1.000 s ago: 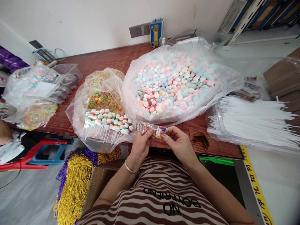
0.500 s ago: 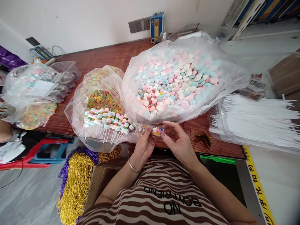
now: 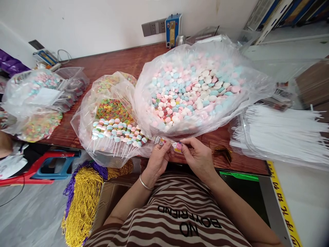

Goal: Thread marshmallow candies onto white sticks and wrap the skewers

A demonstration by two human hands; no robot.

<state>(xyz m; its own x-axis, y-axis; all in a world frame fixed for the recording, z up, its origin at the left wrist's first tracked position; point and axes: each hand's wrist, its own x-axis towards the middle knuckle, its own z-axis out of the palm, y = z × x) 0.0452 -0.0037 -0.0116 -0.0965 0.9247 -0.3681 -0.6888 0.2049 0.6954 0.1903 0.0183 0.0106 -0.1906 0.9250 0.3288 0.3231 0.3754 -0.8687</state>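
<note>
A small clear printed wrapper (image 3: pixel 177 146) is stretched between my two hands at the table's front edge. My left hand (image 3: pixel 159 158) pinches its left part between thumb and fingers. The right part is pinched by my right hand (image 3: pixel 197 156). Just beyond my hands lies a big clear bag of pink, white and blue candies (image 3: pixel 197 92). To the left, an open bag holds small colourful ring candies (image 3: pixel 113 109), with several candy lollipops on white sticks (image 3: pixel 117 132) laid in front of them.
White sticks (image 3: pixel 282 132) fill a clear tray at the right. Gold ties (image 3: pixel 223 153) lie right of my hands. More filled bags (image 3: pixel 42 99) are at the far left, near a person's arm (image 3: pixel 5 144). Gold beads (image 3: pixel 84 202) hang below the table.
My right hand has shifted slightly right, its fingers closing more on the wrapper. My left hand has moved a little to the right.
</note>
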